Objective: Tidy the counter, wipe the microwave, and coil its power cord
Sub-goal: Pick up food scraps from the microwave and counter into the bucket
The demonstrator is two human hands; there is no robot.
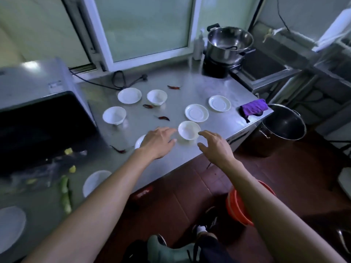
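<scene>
Hands reach over a steel counter (190, 92) from the near side, one on each side of a small white bowl (189, 130) that sits close to the near edge. The left hand (158, 142) is spread, its fingers straight and pointing at the bowl's left rim, just beside it; it holds nothing. The right hand (214, 144) is also open, fingers loosely bent, with the fingertips at the bowl's right rim, and whether they touch it cannot be told. Under the left hand the edge of another white dish (139, 142) shows. Farther back stand two more bowls (114, 115) (156, 97), a shallow dish (129, 95) and two saucers (196, 112) (219, 103), all apart from each other. Dried red chillies (163, 118) lie scattered between them. At the left stands the microwave (36, 92), grey on top with a dark front; its black power cord (118, 80) lies loose on the counter by the far window, the plug lying near the loop. Vegetable scraps (65, 194) and two white plates (95, 182) (10, 224) lie at the near left. A purple cloth (253, 108) rests at the counter's right edge. A steel pot (228, 44) sits at the far right, a large pot (283, 124) stands on the floor beside the counter, and an orange bucket (237, 207) is near the person's feet.
</scene>
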